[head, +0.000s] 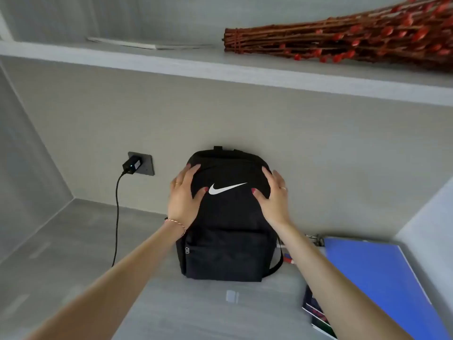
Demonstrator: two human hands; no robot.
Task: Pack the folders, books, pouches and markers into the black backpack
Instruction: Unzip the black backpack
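Note:
The black backpack (225, 231) stands upright on the grey desk, leaning against the back wall, with a white swoosh logo on its front. My left hand (184, 195) grips its upper left side and my right hand (272, 195) grips its upper right side. To the right lies a blue folder (382, 278) with metal clips at its far end. A dark book (316, 312) lies partly under my right forearm. A red and blue marker (289, 259) shows beside the bag's right strap.
A black charger (132, 164) sits in a wall socket left of the bag, and its cable (117, 217) hangs down to the desk (73, 241). A shelf (220, 69) above holds dried red branches (355, 35) and papers.

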